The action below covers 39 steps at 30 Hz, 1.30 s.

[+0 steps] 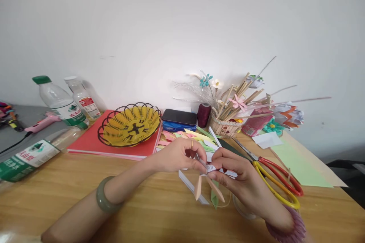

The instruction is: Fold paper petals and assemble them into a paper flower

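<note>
Both hands meet over the front middle of the table. Between the fingertips of my left hand [186,155] and my right hand [235,169] is a small folded white paper piece [210,168], partly covered by the fingers. Each hand pinches it from its own side. Just below hang or lie two peach folded paper petals [198,188]; whether they are joined to the white piece I cannot tell. White paper strips [189,186] and a green folded strip [214,197] lie on the table under the hands.
Scissors [273,174] with red and yellow handles lie right of my right hand. Behind are coloured paper strips [196,135], a yellow basket [131,125] on red paper [85,136], a phone [179,117], maroon thread [203,115] and a stick-filled holder [225,127]. Bottles [65,108] stand left.
</note>
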### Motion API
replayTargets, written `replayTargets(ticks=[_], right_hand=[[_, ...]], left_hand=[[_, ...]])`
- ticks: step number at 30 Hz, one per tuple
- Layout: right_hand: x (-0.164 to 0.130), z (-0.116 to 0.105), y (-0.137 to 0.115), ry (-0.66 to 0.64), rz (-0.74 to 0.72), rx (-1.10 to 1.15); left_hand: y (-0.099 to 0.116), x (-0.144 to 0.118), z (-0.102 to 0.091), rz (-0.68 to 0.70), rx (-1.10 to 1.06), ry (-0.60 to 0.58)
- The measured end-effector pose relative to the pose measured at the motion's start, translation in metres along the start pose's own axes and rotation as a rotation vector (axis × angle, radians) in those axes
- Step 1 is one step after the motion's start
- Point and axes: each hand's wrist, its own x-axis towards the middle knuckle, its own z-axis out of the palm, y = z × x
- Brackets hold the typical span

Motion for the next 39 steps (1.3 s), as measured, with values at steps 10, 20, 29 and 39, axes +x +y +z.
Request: replayTargets(ticks=[10, 20, 29, 39], right_hand=[[-0.003, 0.006, 0.005, 0.258, -0.26, -0.328], [-0.004, 0.015, 0.016, 0.521, -0.432, -0.609], [-0.005, 0.006, 0.007, 0.517, -0.211, -0.232], [-0.001, 0.003, 0.009, 0.509, 0.196, 0.154]], left_hand=[[-0.002, -0.001, -0.002, 0.194, 0.206, 0.092], [-0.016, 0.002, 0.022, -0.096, -0.325, 0.181], [-0.019, 0.008, 0.018, 0.03, -0.453, 0.302], [-0.017, 0.006, 0.022, -0.007, -0.337, 0.276]])
